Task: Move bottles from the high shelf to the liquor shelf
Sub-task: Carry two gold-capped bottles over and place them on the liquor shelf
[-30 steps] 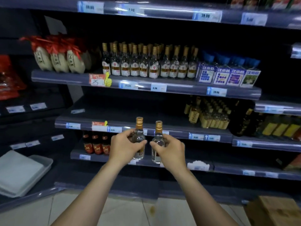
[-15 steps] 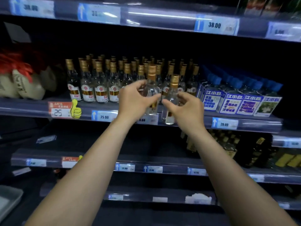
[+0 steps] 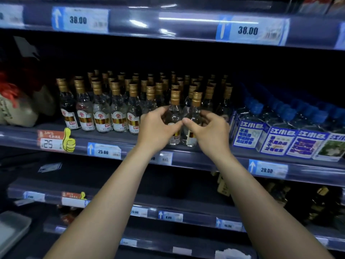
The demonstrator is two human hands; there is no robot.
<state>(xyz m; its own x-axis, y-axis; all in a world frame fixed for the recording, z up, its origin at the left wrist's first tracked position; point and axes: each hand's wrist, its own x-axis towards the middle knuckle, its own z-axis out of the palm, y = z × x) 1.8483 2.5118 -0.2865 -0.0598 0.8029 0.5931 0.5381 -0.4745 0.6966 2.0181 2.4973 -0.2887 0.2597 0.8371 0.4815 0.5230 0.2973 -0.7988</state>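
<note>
Two bottles (image 3: 175, 109) moved to shelf (image 3: 84, 137) front | fingers (image 3: 158, 113) curled round both

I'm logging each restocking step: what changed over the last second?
The left hand grips the left clear glass gold-capped bottle, the right hand the right clear glass gold-capped bottle. Both bottles were lifted from in front of the lower shelves to the front edge of the grey shelf, where they now seem to stand. Neither was released. The rows of matching bottles behind stayed put.

"38.00" on two top-rail price tags (image 3: 78, 20); "25" on orange sign (image 3: 49, 143); "25.00" and "20.00" on middle-rail tags (image 3: 103, 151)
</note>
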